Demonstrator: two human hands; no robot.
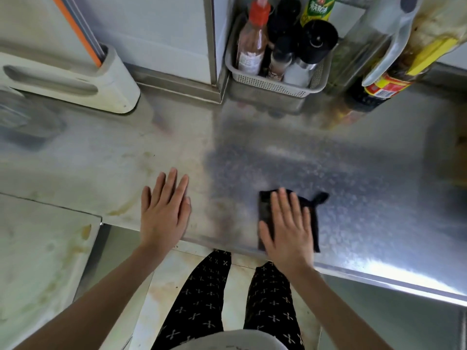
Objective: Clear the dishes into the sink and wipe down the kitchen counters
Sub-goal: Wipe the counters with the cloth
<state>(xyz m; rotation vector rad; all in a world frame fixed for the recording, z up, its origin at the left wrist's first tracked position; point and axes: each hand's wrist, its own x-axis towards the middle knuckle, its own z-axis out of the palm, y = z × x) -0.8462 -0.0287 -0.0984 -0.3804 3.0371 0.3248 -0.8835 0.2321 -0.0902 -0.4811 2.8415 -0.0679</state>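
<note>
A stainless steel counter (278, 152) fills the middle of the view. Near its front edge lies a black cloth (265, 210), and my right hand (288, 228) presses flat on it with straight fingers. The cloth's corner and a small loop stick out to the right of the fingers. My left hand (164, 210) rests flat on the bare counter to the left of the cloth, fingers straight and together. Yellowish stains mark the counter left of that hand.
A grey perforated basket (273, 83) with several bottles stands at the back by the wall. A dark sauce bottle (379, 89) stands right of it. A white knife holder (75, 82) sits back left. A lower stained surface (43, 261) lies at the left.
</note>
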